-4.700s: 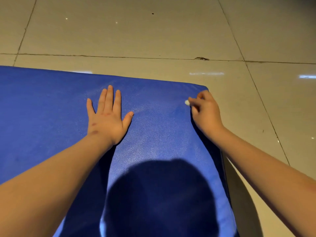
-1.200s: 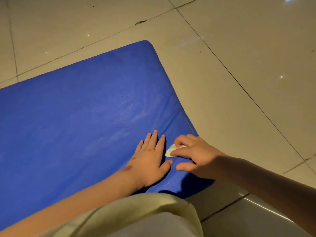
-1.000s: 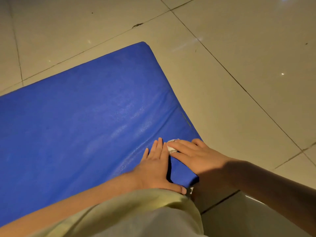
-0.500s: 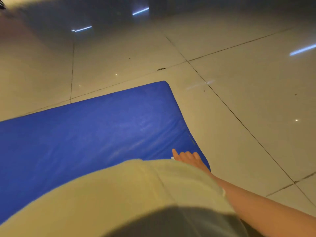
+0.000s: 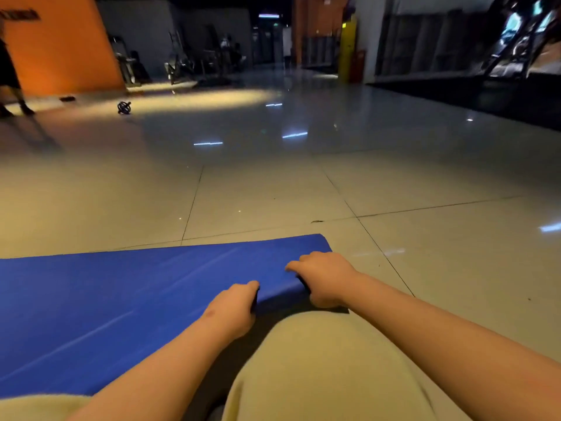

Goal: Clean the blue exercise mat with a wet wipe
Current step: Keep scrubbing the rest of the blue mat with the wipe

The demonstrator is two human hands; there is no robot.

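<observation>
A: Where did the blue padded exercise mat (image 5: 121, 299) lie?
B: On the glossy beige tiled floor (image 5: 273, 202), spreading left of the fingers.
A: And the hands?
B: Left hand (image 5: 233, 308) and right hand (image 5: 324, 278) each had fingers curled tight on its near edge, the right by the corner.

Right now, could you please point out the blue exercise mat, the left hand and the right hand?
blue exercise mat (image 5: 121, 299): head view, bare top surface.
left hand (image 5: 230, 308): head view, back of the hand.
right hand (image 5: 321, 276): head view, back of the hand.
</observation>
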